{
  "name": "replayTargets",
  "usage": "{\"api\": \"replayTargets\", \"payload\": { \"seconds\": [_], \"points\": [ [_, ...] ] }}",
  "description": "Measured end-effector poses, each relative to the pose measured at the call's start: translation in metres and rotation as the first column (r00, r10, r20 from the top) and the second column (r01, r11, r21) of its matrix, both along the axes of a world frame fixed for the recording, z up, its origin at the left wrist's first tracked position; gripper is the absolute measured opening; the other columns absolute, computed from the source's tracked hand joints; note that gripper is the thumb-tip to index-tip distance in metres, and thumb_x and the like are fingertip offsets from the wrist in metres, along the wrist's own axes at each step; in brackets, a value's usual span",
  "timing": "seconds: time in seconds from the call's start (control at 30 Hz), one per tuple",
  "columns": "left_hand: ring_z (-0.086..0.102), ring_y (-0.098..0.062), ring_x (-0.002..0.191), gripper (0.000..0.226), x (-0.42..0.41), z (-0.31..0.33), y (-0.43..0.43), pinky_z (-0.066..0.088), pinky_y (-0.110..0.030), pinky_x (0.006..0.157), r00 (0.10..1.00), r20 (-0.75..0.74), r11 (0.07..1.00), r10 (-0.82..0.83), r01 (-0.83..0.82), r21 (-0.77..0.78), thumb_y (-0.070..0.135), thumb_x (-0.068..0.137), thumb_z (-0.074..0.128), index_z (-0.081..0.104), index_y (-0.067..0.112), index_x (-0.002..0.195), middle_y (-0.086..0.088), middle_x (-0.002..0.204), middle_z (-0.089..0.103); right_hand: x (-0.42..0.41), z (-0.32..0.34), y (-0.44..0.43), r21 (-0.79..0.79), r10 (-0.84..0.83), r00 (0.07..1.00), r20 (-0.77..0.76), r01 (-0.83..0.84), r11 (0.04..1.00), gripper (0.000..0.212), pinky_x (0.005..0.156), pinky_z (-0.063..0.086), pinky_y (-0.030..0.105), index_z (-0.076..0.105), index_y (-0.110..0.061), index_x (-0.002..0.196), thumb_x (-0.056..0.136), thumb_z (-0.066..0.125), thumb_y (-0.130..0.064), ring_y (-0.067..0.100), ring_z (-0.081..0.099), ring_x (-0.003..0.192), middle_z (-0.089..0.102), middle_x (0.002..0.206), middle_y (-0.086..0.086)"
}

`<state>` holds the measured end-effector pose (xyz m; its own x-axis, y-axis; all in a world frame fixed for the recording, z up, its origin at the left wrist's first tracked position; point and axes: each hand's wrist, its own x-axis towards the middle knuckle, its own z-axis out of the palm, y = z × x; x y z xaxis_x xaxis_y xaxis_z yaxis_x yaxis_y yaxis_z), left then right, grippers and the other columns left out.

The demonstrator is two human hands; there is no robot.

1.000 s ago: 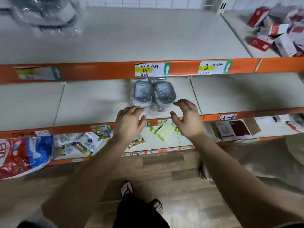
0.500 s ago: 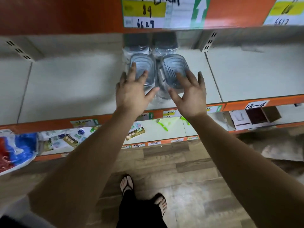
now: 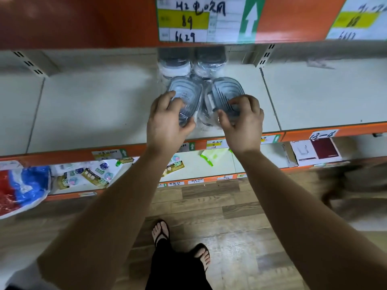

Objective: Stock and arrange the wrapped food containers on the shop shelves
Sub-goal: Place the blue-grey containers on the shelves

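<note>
Two clear, plastic-wrapped food containers with grey lids lie side by side on the middle shelf (image 3: 94, 114). My left hand (image 3: 167, 122) grips the left container (image 3: 185, 91) with curled fingers over its near end. My right hand (image 3: 243, 122) grips the right container (image 3: 225, 91) the same way. Behind them, two more wrapped containers (image 3: 189, 63) stand at the back of the shelf, partly hidden under the upper shelf's orange edge.
An orange shelf edge with price labels (image 3: 199, 19) hangs just above. The lower shelf holds small packets (image 3: 92, 174), a red and blue bag (image 3: 18, 187) and a box (image 3: 316, 151). My sandalled feet (image 3: 180, 243) stand on the wooden floor.
Both hands reached from the shelf's front edge onto the two front containers; their straight fingers have now curled round them. The camera moved closer to the shelf.
</note>
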<state>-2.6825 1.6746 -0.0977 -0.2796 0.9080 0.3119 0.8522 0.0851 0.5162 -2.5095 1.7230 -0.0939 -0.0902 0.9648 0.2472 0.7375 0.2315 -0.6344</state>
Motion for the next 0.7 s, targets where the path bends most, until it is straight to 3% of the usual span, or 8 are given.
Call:
{"api": "replayTargets", "payload": {
  "seconds": [0.3, 0.53, 0.7],
  "points": [
    [0.058, -0.038, 0.114, 0.029, 0.024, 0.057, -0.082, 0.046, -0.037, 0.096, 0.998, 0.006, 0.997, -0.065, 0.065, 0.046, 0.015, 0.07, 0.079, 0.069, 0.0, 0.094, -0.018, 0.123, 0.061, 0.032, 0.051, -0.075, -0.014, -0.025, 0.995, -0.098, 0.023, 1.0, 0.031, 0.093, 0.038, 0.037, 0.063, -0.006, 0.108, 0.085, 0.073, -0.026, 0.035, 0.052, 0.106, 0.057, 0.12, 0.013],
    [0.056, -0.035, 0.118, 0.031, 0.043, 0.12, -0.14, 0.047, -0.037, 0.097, 0.992, 0.016, 0.985, -0.129, 0.126, 0.114, 0.012, 0.066, 0.081, 0.068, 0.001, 0.093, -0.016, 0.124, 0.06, 0.051, 0.105, -0.133, 0.097, -0.042, 0.958, -0.283, 0.072, 0.993, 0.03, 0.094, 0.042, 0.048, 0.063, -0.007, 0.099, 0.078, 0.072, -0.026, 0.025, 0.051, 0.107, 0.058, 0.111, 0.009],
    [0.056, -0.032, 0.117, 0.028, 0.037, 0.167, -0.163, 0.045, -0.032, 0.098, 0.986, -0.072, 0.952, -0.148, 0.162, 0.26, 0.023, 0.072, 0.07, 0.068, 0.002, 0.091, -0.014, 0.121, 0.061, 0.055, 0.151, -0.157, 0.239, 0.014, 0.932, -0.363, 0.078, 0.968, 0.03, 0.094, 0.041, 0.042, 0.061, -0.01, 0.096, 0.076, 0.068, -0.032, 0.021, 0.05, 0.108, 0.056, 0.112, 0.006]
  ]
}}
